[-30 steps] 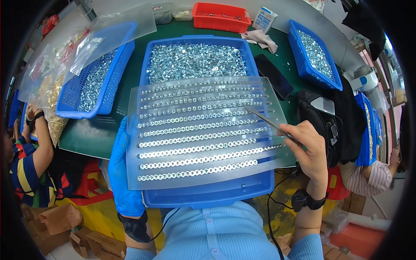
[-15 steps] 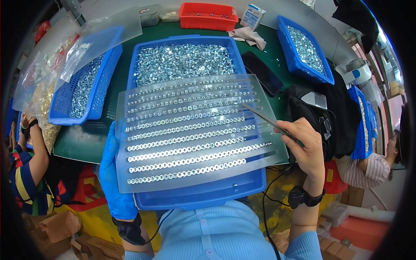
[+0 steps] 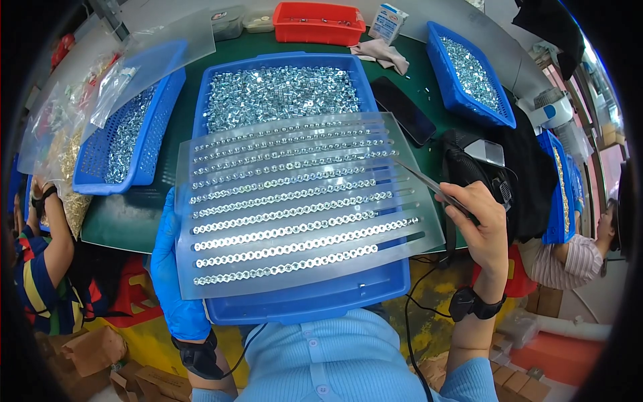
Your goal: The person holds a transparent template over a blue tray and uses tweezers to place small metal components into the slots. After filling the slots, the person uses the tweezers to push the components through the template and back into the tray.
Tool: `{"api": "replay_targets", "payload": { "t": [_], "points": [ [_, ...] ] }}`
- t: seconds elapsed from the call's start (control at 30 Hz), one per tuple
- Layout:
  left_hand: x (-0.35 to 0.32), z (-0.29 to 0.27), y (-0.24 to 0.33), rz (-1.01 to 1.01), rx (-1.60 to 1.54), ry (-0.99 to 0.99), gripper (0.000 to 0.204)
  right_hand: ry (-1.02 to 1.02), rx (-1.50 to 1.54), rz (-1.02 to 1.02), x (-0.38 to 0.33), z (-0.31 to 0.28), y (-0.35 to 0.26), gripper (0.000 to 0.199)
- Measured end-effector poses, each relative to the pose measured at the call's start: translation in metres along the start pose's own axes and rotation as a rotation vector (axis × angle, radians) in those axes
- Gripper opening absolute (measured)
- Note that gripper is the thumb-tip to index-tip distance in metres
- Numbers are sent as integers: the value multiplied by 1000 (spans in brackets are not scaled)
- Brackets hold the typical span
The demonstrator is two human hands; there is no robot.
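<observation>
A translucent plastic plate (image 3: 308,276) with long slots lies tilted over the blue tray (image 3: 288,313) in front of me. Rows of small shiny nut-like metal pieces (image 3: 288,267) fill most of each slot. My left hand (image 3: 178,311), in a blue glove, grips the plate's left edge; its fingers are partly hidden beneath. My bare right hand (image 3: 479,218) pinches a pair of metal tweezers (image 3: 429,182), whose tips point at the right end of an upper row. Loose metal pieces (image 3: 281,97) heap at the tray's far end.
Blue baskets of metal pieces stand at left (image 3: 137,171) and far right (image 3: 469,107). A red bin (image 3: 320,33), a cloth (image 3: 382,55) and a dark phone (image 3: 404,110) are on the green table. A black bag (image 3: 462,161) lies right. Co-workers sit on both sides.
My right hand and the tweezers have shifted slightly right, away from the row. The plate and my left hand stay nearly in place.
</observation>
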State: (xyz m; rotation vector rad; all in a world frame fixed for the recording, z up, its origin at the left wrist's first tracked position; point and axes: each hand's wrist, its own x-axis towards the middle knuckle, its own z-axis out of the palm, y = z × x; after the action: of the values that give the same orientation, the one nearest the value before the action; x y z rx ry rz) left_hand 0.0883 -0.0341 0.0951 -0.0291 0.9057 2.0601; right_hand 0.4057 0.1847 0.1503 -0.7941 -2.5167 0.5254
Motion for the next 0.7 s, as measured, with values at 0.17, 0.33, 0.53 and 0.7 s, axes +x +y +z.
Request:
{"api": "replay_targets", "payload": {
  "t": [0.17,0.33,0.53,0.7],
  "points": [
    [2,-2,2,-13,10,4,44,4,-8,-45,1,3,-2,39],
    [2,-7,1,-12,11,-28,44,1,8,-89,5,10,-5,39],
    [4,-10,2,-5,42,-18,43,-22,-3,-93,8,14,-9,39],
    [2,-10,-2,75,166,-16,44,-42,-2,-108,10,17,-10,40]
  ]
}}
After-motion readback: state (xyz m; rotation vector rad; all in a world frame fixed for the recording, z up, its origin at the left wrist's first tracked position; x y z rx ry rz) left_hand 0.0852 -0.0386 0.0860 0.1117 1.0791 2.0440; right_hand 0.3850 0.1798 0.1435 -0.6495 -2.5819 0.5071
